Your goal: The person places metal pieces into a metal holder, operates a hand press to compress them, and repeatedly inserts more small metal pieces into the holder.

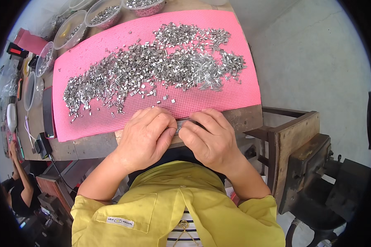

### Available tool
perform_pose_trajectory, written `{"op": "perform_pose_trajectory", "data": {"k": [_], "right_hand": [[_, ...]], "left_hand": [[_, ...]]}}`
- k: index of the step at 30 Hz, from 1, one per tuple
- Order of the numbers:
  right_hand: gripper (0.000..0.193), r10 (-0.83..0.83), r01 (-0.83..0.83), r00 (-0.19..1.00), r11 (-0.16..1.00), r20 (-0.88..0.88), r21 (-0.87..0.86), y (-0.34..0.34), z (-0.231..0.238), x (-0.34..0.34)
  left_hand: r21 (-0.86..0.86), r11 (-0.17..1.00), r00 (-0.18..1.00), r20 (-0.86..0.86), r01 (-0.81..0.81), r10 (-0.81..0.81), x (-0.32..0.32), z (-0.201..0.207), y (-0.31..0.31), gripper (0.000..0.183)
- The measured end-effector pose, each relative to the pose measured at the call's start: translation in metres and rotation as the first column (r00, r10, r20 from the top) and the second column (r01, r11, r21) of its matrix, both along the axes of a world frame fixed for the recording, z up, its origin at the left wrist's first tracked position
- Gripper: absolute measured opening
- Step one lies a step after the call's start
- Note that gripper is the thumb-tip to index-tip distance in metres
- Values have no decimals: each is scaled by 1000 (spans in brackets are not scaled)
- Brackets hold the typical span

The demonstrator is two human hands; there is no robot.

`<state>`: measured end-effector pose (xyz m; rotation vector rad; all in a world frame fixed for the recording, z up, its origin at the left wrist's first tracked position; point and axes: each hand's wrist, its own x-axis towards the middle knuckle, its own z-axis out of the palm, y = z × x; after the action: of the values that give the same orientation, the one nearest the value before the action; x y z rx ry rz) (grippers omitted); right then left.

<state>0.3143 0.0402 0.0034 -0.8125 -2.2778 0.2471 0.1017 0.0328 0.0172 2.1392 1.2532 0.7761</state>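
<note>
My left hand point(146, 136) and my right hand point(210, 140) meet at the near edge of the pink mat, fingers curled and pinched toward each other. Between the fingertips shows a small grey metallic strip point(181, 122), mostly hidden by the fingers. Just beyond lies a wide heap of small silvery metal pieces point(140, 66), some blocky and square, others thin like pins point(206, 74). A few loose square pieces point(165, 98) sit between the heap and my hands. The textured pink mat point(99, 123) lies under them.
Round clear tubs point(103, 26) of small metal parts line the far left edge. A dark flat object point(48, 111) and a black adapter point(41, 144) with a cable lie at the left. A black metal machine point(305, 164) stands at the right. Another person's arm point(27, 185) shows far left.
</note>
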Motion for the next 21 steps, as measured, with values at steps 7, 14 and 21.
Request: {"op": "perform_pose_trajectory", "data": {"k": [7, 14, 21], "right_hand": [[30, -114, 109, 989, 992, -89, -63, -1, -10, 11], [39, -142, 129, 975, 988, -173, -85, 4, -23, 21], [33, -153, 130, 971, 983, -183, -128, 4, -20, 23]], "left_hand": [[46, 999, 999, -40, -20, 21, 2, -4, 0, 13], [49, 999, 999, -43, -23, 25, 1, -7, 0, 16], [115, 993, 991, -133, -2, 18, 1, -3, 0, 18]]}}
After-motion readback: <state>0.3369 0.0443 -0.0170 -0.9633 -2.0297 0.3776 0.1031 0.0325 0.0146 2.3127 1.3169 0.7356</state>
